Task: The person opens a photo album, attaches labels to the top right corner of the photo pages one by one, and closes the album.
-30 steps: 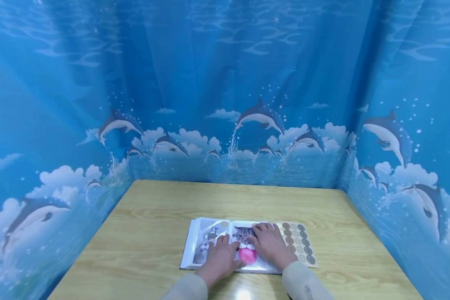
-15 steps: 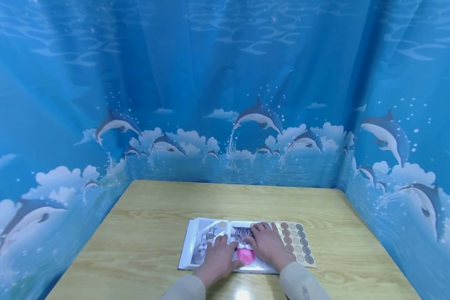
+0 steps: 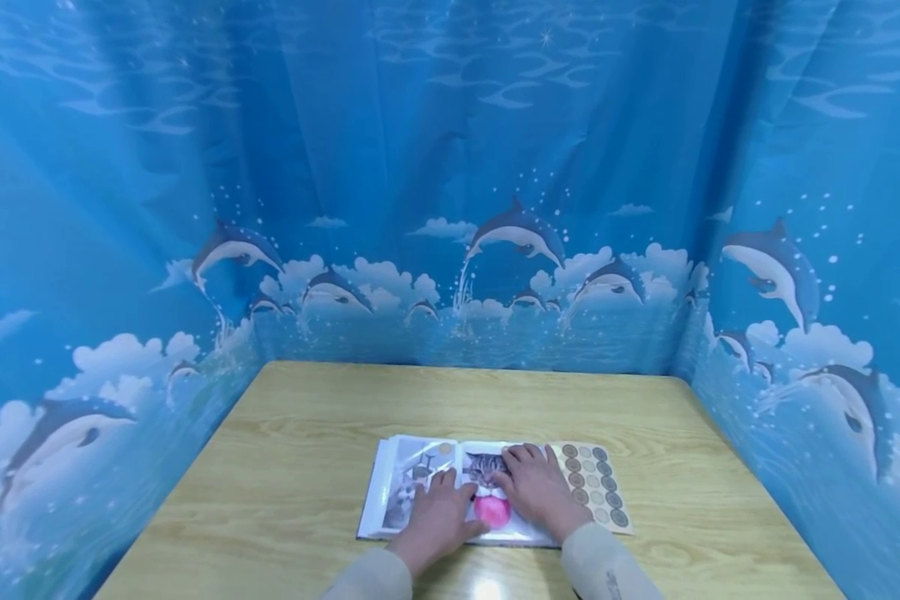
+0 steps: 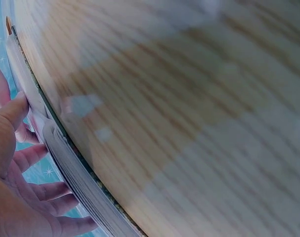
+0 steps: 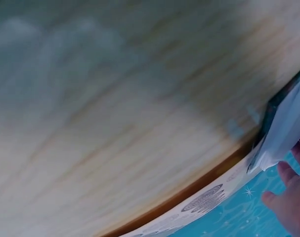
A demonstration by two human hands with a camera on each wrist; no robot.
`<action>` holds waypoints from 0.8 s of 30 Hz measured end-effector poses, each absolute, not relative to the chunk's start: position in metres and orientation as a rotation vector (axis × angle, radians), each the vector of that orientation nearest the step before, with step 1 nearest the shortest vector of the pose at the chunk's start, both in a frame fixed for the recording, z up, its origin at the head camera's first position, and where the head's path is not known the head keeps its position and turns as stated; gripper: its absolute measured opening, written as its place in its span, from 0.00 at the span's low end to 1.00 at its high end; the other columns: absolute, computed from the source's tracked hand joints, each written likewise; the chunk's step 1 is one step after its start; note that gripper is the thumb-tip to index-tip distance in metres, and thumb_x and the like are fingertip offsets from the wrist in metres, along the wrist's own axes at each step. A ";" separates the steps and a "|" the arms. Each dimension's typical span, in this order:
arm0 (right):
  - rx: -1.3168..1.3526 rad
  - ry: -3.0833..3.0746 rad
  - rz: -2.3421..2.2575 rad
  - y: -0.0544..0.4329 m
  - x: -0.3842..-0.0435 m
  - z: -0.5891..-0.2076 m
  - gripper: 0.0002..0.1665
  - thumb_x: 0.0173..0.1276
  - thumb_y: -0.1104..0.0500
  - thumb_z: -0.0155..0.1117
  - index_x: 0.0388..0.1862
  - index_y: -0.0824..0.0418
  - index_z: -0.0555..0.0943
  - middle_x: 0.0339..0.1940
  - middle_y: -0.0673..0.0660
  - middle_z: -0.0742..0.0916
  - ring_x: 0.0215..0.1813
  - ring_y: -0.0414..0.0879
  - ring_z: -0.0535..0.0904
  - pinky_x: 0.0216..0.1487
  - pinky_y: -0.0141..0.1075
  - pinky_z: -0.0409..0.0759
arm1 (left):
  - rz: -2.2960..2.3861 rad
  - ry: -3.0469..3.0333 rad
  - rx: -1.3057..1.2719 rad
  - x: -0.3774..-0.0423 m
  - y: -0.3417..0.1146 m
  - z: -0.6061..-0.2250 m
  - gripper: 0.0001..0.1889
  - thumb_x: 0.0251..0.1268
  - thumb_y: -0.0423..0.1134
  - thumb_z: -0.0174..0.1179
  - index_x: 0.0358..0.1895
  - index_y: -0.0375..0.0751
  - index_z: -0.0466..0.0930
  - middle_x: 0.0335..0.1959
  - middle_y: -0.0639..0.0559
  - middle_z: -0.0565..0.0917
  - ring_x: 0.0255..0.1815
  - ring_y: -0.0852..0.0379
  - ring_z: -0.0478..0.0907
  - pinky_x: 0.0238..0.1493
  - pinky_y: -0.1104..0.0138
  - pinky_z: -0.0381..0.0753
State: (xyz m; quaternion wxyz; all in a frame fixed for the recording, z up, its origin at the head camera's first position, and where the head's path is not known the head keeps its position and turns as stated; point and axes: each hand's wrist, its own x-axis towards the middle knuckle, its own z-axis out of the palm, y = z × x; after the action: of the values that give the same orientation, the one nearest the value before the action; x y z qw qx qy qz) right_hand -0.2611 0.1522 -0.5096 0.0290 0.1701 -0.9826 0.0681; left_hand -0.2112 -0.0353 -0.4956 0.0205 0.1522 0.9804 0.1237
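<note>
An open photo album (image 3: pixel 375 492) lies on the table, its stacked page edges showing in the left wrist view. Its left page carries a grey photo (image 3: pixel 402 500) with a small round gold sticker (image 3: pixel 445 448) near the top corner. A cat picture (image 3: pixel 484 468) with a pink ball shape fills part of the right page. My left hand (image 3: pixel 437 517) rests across the album's middle, fingers spread. On the right page lies my right hand (image 3: pixel 540 492), fingers extended, covering part of the cat picture. A sheet of round stickers (image 3: pixel 596 493) sits at the album's right edge.
The wooden table (image 3: pixel 307 417) extends around the album on all sides. Blue dolphin-print curtains (image 3: pixel 420 167) enclose it at the back, left and right.
The head view has shifted very slightly. Both hands keep their places on the album, and the sticker sheet lies where it was.
</note>
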 end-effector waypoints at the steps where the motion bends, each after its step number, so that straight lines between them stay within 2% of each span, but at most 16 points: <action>1: 0.519 -3.031 0.229 0.152 -0.261 -0.509 0.35 0.77 0.38 0.46 0.70 0.61 0.72 0.69 0.59 0.75 0.72 0.61 0.65 0.73 0.64 0.52 | 0.382 3.042 0.474 -0.211 -0.035 -0.495 0.36 0.54 0.66 0.66 0.63 0.48 0.79 0.67 0.35 0.71 0.68 0.36 0.66 0.64 0.35 0.64; 5: 0.510 -3.021 0.278 0.153 -0.260 -0.508 0.33 0.78 0.41 0.47 0.69 0.61 0.73 0.69 0.60 0.76 0.72 0.61 0.65 0.73 0.65 0.52 | 0.367 3.044 0.476 -0.212 -0.036 -0.496 0.36 0.54 0.66 0.66 0.63 0.48 0.78 0.67 0.35 0.71 0.68 0.36 0.66 0.64 0.35 0.65; 24: 0.545 -3.018 0.244 0.155 -0.266 -0.512 0.34 0.78 0.39 0.46 0.69 0.61 0.73 0.69 0.61 0.75 0.72 0.62 0.64 0.73 0.64 0.53 | 0.320 3.054 0.478 -0.214 -0.034 -0.499 0.37 0.54 0.68 0.64 0.63 0.49 0.78 0.67 0.36 0.71 0.68 0.37 0.66 0.64 0.35 0.66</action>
State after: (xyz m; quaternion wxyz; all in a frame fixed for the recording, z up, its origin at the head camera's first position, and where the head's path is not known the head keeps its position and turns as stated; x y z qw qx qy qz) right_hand -0.2655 0.1548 -0.5121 0.0326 0.1772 -0.9804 0.0791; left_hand -0.2139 -0.0345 -0.4993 0.0168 0.1537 0.9826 0.1031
